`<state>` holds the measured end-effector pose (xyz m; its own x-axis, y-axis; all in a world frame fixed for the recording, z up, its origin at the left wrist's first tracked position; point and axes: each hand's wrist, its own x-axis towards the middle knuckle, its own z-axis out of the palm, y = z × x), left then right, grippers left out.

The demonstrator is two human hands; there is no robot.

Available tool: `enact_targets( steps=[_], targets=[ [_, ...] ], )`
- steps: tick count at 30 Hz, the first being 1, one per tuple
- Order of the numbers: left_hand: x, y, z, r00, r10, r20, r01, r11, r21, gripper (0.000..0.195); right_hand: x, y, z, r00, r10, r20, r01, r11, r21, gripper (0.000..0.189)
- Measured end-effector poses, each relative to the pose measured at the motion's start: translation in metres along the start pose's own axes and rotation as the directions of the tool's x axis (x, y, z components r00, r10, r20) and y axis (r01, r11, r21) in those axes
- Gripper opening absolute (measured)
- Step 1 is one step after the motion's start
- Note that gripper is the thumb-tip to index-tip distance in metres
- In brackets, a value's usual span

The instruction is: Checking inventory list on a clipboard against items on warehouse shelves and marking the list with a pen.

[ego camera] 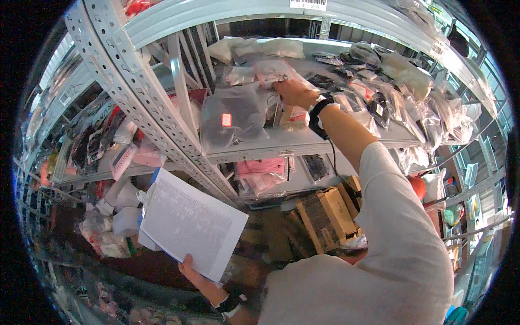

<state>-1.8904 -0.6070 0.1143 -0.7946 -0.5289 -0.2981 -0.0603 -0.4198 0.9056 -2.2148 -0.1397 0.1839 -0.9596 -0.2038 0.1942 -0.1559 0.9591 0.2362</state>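
My left hand (pixel 193 270) grips the lower edge of a blue clipboard (pixel 155 175). The clipboard carries printed paper sheets (pixel 191 223) and is tilted in front of the rack. My right hand (pixel 294 92) reaches onto the upper metal shelf, its fingers at a clear plastic packet (pixel 271 70) with reddish edges. Whether the fingers close on that packet is hidden. Just below the hand lies a small wrapped packet (pixel 295 118) with a red and white label. Left of it, a large dark item in a clear bag (pixel 231 118) bears an orange-edged sticker.
A perforated steel upright (pixel 150 103) stands left of the shelf (pixel 252 149). Many bagged goods (pixel 400 95) crowd the shelf's right side. Beneath, a pink bagged item (pixel 260 170) lies on a lower shelf, with cardboard boxes (pixel 325 219) below. A crossbeam (pixel 252 20) spans above.
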Motion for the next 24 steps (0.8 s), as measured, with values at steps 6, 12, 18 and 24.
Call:
enact_targets(
  steps=[6,12,18,24],
  targets=[
    [-0.011,0.013,-0.035,0.999,0.040,0.000,-0.040,0.999,-0.001,0.064,0.008,0.051,-0.039,0.952,0.168,-0.256,-0.094,0.956,0.278,0.037],
    [-0.024,0.024,-0.025,0.994,0.089,-0.060,-0.093,0.993,-0.072,0.064,-0.002,0.044,-0.061,0.935,0.206,-0.288,-0.133,0.958,0.252,0.038],
    [-0.005,0.017,-0.027,1.000,0.031,0.005,-0.031,0.998,-0.056,0.065,-0.057,-0.017,-0.060,0.982,-0.186,0.023,0.162,0.905,0.393,0.059],
    [-0.003,0.000,-0.013,0.997,0.068,-0.037,-0.066,0.996,0.060,0.070,-0.181,-0.041,-0.103,0.915,0.306,-0.262,-0.008,0.664,0.748,0.044]
  ],
)
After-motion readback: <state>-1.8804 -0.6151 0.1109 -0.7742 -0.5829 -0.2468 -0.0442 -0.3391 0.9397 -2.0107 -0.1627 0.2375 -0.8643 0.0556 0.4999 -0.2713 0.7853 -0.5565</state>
